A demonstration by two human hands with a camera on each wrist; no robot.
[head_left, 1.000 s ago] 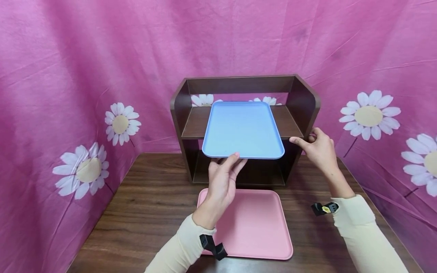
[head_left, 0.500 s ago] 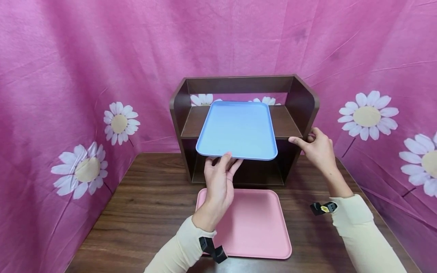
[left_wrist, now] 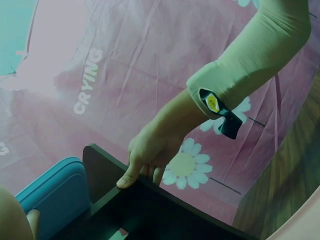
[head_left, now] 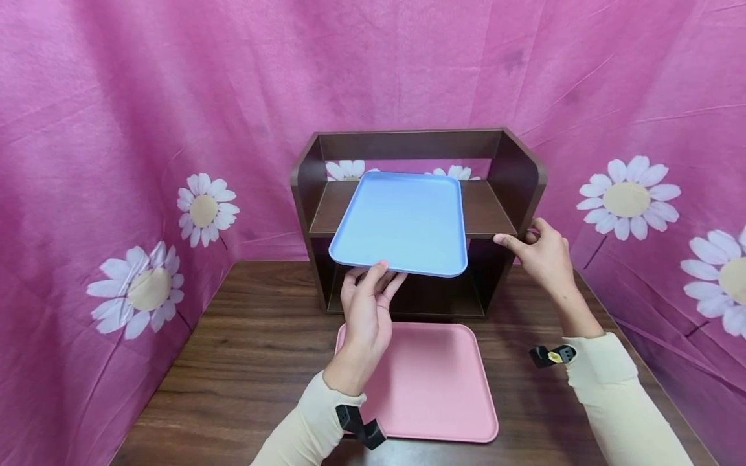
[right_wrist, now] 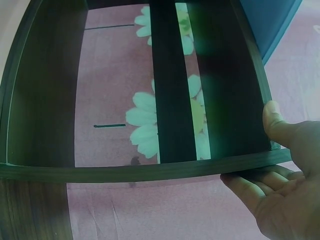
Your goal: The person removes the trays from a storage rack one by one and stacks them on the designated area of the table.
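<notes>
A blue tray (head_left: 402, 223) rests partly over the middle board of a dark brown shelf (head_left: 408, 144), its near edge jutting out past the board and turned a little askew. My left hand (head_left: 367, 317) pinches that near edge, thumb on top and fingers underneath. On the shelf's right side panel, my right hand (head_left: 544, 259) grips the front edge at the height of the middle board; the right wrist view shows the thumb (right_wrist: 275, 117) inside and the fingers outside the panel. A pink tray (head_left: 428, 382) lies flat on the table in front of the shelf, partly hidden by the left forearm.
The shelf stands at the back of a brown wooden table (head_left: 245, 349). Behind and beside it hangs a pink curtain (head_left: 245, 77) printed with daisies. The lower compartment (head_left: 434, 298) sits beneath the blue tray.
My left hand has shifted left and slightly toward me, swinging the blue tray's near edge left. The right hand keeps its grip on the shelf's side.
</notes>
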